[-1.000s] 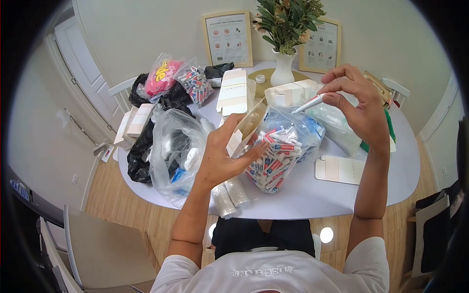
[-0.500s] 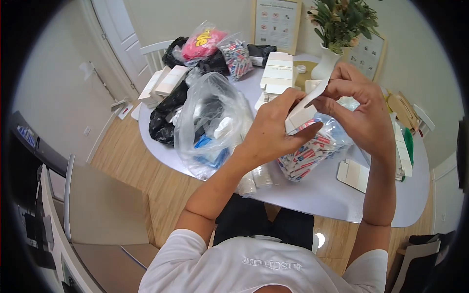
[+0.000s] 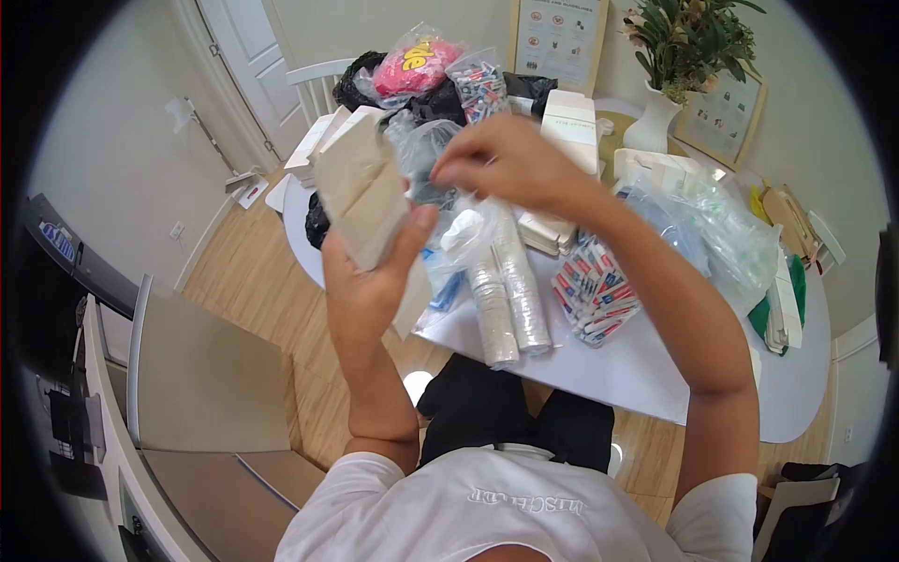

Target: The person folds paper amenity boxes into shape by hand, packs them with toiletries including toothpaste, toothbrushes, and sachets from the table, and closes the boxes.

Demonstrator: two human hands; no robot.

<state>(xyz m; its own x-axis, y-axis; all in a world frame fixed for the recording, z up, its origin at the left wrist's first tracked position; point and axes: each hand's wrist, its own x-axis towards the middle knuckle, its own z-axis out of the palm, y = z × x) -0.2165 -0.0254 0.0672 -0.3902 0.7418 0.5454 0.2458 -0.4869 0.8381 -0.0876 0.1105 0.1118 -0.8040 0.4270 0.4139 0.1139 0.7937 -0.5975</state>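
My left hand (image 3: 367, 290) grips an open cream-coloured carton (image 3: 361, 192), raised over the left part of the table. Blurred by motion, my right hand (image 3: 510, 164) is just right of the carton, its fingers curled; what they hold, if anything, cannot be made out. Below it lie two plastic-wrapped rolls of stacked white discs (image 3: 510, 295). A clear bag of small red, white and blue tubes (image 3: 596, 290) sits under my right forearm. Behind my hands is a crumpled clear plastic bag (image 3: 433, 155).
Flat white cartons (image 3: 569, 126) stand in a stack near a white vase (image 3: 651, 120). A pink package (image 3: 417, 67) and a second bag of tubes (image 3: 480, 89) rest at the back. Clear plastic packaging (image 3: 721, 234) covers the table's right side.
Both hands have moved left, the left one carrying the carton. My right hand has come off the carton's flap. The tube it held a second ago is no longer visible. The view has shifted.
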